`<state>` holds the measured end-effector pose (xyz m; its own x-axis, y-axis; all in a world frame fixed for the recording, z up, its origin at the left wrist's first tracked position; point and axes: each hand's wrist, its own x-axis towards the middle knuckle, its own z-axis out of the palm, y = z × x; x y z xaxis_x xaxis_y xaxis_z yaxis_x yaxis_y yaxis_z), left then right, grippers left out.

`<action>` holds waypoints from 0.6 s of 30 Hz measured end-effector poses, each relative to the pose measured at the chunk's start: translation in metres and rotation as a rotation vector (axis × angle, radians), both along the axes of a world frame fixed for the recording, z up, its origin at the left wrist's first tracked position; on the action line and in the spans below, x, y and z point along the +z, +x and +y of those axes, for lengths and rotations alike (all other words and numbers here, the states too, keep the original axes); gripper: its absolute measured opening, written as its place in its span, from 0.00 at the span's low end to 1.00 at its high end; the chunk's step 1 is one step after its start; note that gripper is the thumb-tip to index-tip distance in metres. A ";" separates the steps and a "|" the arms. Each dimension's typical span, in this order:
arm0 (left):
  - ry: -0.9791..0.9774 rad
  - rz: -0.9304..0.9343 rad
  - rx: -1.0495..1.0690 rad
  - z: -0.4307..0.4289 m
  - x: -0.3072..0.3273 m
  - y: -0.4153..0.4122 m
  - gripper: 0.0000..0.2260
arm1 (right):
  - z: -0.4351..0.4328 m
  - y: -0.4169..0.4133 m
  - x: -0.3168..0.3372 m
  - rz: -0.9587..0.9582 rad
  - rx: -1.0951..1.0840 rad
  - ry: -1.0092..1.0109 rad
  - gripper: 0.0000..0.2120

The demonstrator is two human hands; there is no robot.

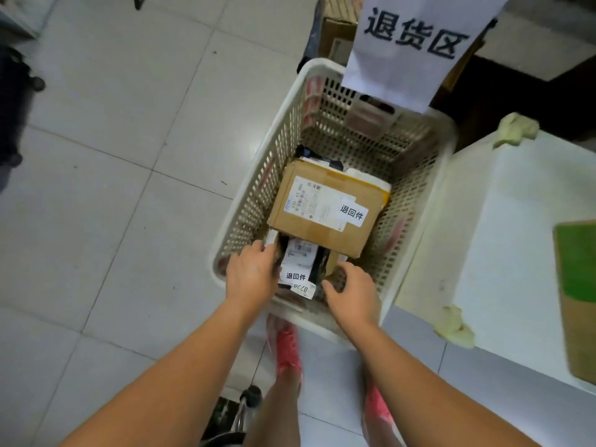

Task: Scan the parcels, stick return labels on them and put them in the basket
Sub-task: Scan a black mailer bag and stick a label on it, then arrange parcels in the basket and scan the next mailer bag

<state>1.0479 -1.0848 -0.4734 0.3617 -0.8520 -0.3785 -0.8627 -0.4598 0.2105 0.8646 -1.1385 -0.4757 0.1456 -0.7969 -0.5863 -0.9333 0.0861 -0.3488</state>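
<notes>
Head view: a black soft plastic parcel (301, 264) is inside the cream perforated plastic basket (319, 64), at its near wall and towards the near left corner, with a white return label (296, 276) stuck on its upper face. The left hand (251, 272) grips the parcel's left edge, its fingers (269, 253) curled over it. The right hand (353, 291) is at the parcel's right edge with its fingers bent downward; whether they hold the parcel or only hover beside it cannot be told. The parcel lies between the two hands, its long axis running from the near wall towards the far wall. Just beyond its far end a brown cardboard box (325, 208) fills the middle of the basket. Letting go here looks like the next step, and the left hand has the surer hold.
</notes>
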 end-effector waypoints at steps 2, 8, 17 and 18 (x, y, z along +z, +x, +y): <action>-0.002 -0.032 -0.113 -0.003 0.050 -0.003 0.06 | -0.004 -0.018 0.047 0.031 0.082 -0.024 0.21; -0.070 -0.120 -0.307 -0.025 0.203 -0.035 0.11 | -0.028 -0.086 0.214 0.035 0.175 -0.114 0.24; -0.186 -0.314 -0.387 -0.076 0.395 -0.173 0.09 | -0.054 -0.237 0.408 -0.033 0.022 -0.385 0.24; -0.217 -0.311 -0.383 -0.078 0.410 -0.196 0.09 | -0.053 -0.261 0.423 -0.056 -0.002 -0.403 0.23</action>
<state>0.8518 -1.1632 -0.0633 0.0771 -0.9916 -0.1037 -0.9969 -0.0747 -0.0264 0.6041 -1.1918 -0.0522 0.1666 -0.9616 -0.2179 -0.9120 -0.0662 -0.4048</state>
